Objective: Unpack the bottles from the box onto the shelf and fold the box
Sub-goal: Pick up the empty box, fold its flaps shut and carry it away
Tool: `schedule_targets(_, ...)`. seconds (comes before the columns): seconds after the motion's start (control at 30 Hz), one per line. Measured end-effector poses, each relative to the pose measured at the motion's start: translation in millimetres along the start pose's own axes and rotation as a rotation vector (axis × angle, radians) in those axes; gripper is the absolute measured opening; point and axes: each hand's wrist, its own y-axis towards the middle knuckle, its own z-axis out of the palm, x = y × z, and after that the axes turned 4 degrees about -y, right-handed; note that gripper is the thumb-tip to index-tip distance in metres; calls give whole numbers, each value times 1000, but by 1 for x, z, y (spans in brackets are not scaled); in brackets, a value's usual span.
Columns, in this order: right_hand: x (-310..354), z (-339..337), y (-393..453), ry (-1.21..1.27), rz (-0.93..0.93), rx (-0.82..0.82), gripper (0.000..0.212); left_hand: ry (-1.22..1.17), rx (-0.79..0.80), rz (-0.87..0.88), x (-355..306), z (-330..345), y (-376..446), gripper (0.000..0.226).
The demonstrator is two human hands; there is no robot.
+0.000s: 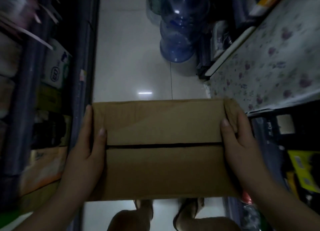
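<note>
A brown cardboard box (162, 149) fills the lower middle of the head view, held level above the floor. Its two top flaps are shut, with a dark seam running left to right between them. My left hand (86, 144) grips the box's left end, thumb on top and fingers down the side. My right hand (239, 144) grips the right end the same way. The box's contents are hidden; no bottles from it show.
A dark shelf unit (52, 95) with packaged goods stands on the left. On the right is a counter with a flowered cover (270, 61) and more stocked shelves (294, 144) below. A large blue water jug (180, 31) stands on the pale tiled floor (128, 61) ahead. My legs show below the box.
</note>
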Motion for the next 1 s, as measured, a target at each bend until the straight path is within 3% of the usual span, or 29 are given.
schedule_targets(0.27, 158, -77, -100, -120, -101, -20, 53, -43, -36, 64, -125, -122, -93, 53)
schedule_targets(0.33, 191, -93, -119, -118, -86, 5, 46, -33, -46, 58, -145, -144, -108, 53)
schedule_targets(0.5, 258, -120, -158, -132, -55, 31, 51, -47, 15, 60, -183, -189, -131, 53)
schedule_targets(0.73, 303, -113, -191, -151, -98, -63, 53, -91, 47, 183, -208, -238, -133, 53)
schedule_targets(1.0, 323, -81, -175, -183, -140, -128, 52, -91, 46, 176, -212, -262, -98, 54)
